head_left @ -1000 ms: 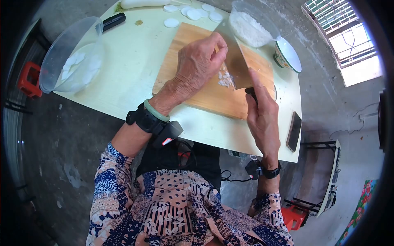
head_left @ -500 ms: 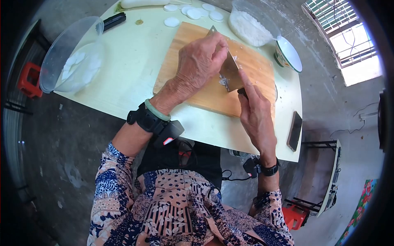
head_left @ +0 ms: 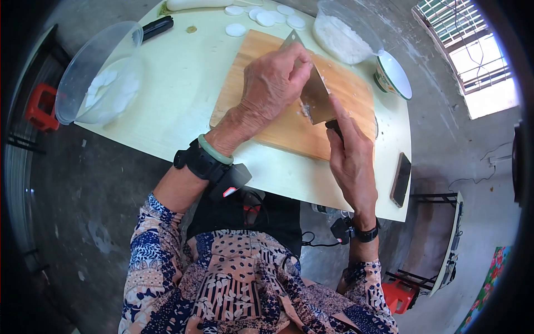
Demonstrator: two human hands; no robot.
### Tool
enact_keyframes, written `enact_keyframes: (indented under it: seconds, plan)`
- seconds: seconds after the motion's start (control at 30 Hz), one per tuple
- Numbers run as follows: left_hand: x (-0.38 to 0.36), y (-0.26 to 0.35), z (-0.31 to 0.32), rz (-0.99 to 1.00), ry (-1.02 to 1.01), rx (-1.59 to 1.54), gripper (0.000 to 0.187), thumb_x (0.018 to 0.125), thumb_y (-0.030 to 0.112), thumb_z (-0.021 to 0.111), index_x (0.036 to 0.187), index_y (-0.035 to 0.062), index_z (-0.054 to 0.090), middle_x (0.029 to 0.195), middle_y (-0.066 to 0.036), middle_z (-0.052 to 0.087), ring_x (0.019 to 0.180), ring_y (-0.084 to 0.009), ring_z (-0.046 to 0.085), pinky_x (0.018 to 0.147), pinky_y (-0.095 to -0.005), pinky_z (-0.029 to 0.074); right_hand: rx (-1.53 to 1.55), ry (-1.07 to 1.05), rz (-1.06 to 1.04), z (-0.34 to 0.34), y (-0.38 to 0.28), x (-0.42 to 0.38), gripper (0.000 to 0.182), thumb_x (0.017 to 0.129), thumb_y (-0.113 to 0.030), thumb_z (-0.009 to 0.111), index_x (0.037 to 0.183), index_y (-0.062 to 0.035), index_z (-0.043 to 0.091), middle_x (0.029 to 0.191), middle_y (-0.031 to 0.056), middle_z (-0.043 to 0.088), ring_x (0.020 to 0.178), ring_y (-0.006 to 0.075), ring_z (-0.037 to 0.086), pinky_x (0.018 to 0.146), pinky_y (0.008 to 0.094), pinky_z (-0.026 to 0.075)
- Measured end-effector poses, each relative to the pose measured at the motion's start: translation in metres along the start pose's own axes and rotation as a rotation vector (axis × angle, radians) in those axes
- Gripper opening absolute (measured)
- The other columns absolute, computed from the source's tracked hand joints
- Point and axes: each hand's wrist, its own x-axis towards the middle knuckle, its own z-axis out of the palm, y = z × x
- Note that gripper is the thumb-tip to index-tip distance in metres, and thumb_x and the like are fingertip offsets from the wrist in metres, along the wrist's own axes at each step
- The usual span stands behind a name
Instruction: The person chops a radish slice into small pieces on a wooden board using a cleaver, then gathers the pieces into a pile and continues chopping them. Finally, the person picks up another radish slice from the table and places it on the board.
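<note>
A cleaver (head_left: 318, 99) with a broad metal blade and black handle stands tilted over the wooden cutting board (head_left: 267, 132). My right hand (head_left: 354, 156) is closed round its handle, the index finger stretched along the blade. My left hand (head_left: 272, 79) is closed, its thumb and fingers gripping the upper part of the blade; the fingertips are partly hidden. Small white chopped bits (head_left: 305, 110) lie on the board beside the blade, and a few more are on its far side.
Beyond the board are round white slices (head_left: 236, 30), a long white radish (head_left: 197, 4) and a clear bowl of chopped white pieces (head_left: 339, 42). A white bowl (head_left: 395, 75) stands right, above a phone (head_left: 400, 179). At left are a clear container (head_left: 97, 69) and a black object (head_left: 157, 28).
The whole view has shifted slightly. Both hands keep their hold on the cleaver, whose blade looks turned a little more toward me.
</note>
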Motion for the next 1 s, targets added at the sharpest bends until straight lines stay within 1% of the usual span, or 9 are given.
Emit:
enact_keyframes:
  seconds: [0.07,0.2,0.4,0.6,0.67,0.77,0.83,0.93,1.0]
  plan:
    - [0.0,0.001,0.002,0.028,0.028,0.004,0.008,0.097,0.012,0.071,0.101,0.0079,0.066,0.07,-0.004,0.067,0.059,-0.013,0.065,0.056,-0.0304,0.051,-0.031,0.05,-0.014,0.0,-0.002,-0.001,0.063,0.098,0.007,0.057,0.157,-0.014,0.049,0.12,0.0242,0.07,0.097,0.035,0.07,0.092,0.0405,0.054]
    - [-0.001,0.004,0.001,0.024,0.017,0.024,0.008,0.097,0.012,0.071,0.101,0.0076,0.066,0.07,-0.004,0.067,0.059,-0.0134,0.065,0.056,-0.0305,0.051,-0.076,0.019,0.006,0.005,0.005,0.0,0.063,0.098,0.007,0.057,0.157,-0.0141,0.05,0.118,0.0243,0.071,0.096,0.0346,0.071,0.091,0.0403,0.055]
    - [-0.001,0.002,0.001,0.039,0.033,-0.029,0.009,0.096,0.012,0.072,0.101,0.0077,0.066,0.069,-0.004,0.066,0.059,-0.0142,0.064,0.056,-0.031,0.052,0.004,0.016,0.012,-0.001,0.001,0.002,0.062,0.098,0.007,0.056,0.157,-0.0135,0.05,0.12,0.024,0.07,0.098,0.0356,0.07,0.091,0.0407,0.054]
    - [-0.001,0.003,0.002,0.042,0.032,0.017,0.008,0.097,0.012,0.07,0.1,0.0072,0.065,0.069,-0.004,0.065,0.059,-0.0148,0.064,0.057,-0.032,0.052,-0.085,-0.006,0.045,0.003,0.004,0.002,0.062,0.098,0.009,0.057,0.155,-0.0121,0.051,0.12,0.0228,0.07,0.097,0.0327,0.07,0.091,0.0394,0.055]
    - [-0.002,0.004,0.0,0.022,0.014,0.009,0.008,0.097,0.013,0.07,0.099,0.0072,0.065,0.069,-0.005,0.065,0.059,-0.0157,0.064,0.056,-0.0326,0.052,-0.059,0.031,-0.029,0.002,0.006,0.002,0.062,0.097,0.009,0.057,0.155,-0.0119,0.051,0.121,0.0226,0.07,0.098,0.0323,0.071,0.091,0.04,0.055]
    - [-0.001,0.005,0.0,0.059,0.027,-0.041,0.008,0.097,0.012,0.07,0.099,0.0076,0.065,0.069,-0.005,0.065,0.058,-0.0164,0.064,0.055,-0.0326,0.051,-0.068,0.105,0.013,-0.002,0.002,0.003,0.062,0.097,0.009,0.057,0.155,-0.0119,0.051,0.122,0.0225,0.07,0.1,0.0322,0.071,0.091,0.0398,0.055]
    - [-0.001,0.006,0.0,0.067,0.021,-0.031,0.007,0.096,0.012,0.07,0.099,0.0076,0.065,0.068,-0.005,0.064,0.058,-0.0166,0.063,0.055,-0.0327,0.051,-0.025,0.131,0.014,-0.002,0.002,0.003,0.061,0.098,0.008,0.057,0.155,-0.0119,0.052,0.118,0.0222,0.071,0.096,0.0324,0.071,0.09,0.0399,0.055]
    - [-0.001,0.008,0.001,0.089,0.014,-0.018,0.007,0.096,0.011,0.07,0.099,0.0074,0.065,0.067,-0.005,0.063,0.057,-0.0168,0.063,0.055,-0.0329,0.05,-0.113,0.06,-0.012,0.008,0.011,0.001,0.062,0.099,0.006,0.056,0.158,-0.0124,0.048,0.109,0.0241,0.068,0.085,0.0337,0.066,0.084,0.0411,0.054]
    - [-0.002,0.007,0.001,0.098,0.018,-0.006,0.006,0.096,0.011,0.069,0.099,0.0072,0.065,0.066,-0.004,0.063,0.057,-0.0169,0.063,0.055,-0.0331,0.05,-0.111,0.034,0.002,0.005,0.009,0.004,0.062,0.099,0.006,0.056,0.158,-0.0126,0.047,0.109,0.024,0.068,0.085,0.034,0.066,0.084,0.0411,0.054]
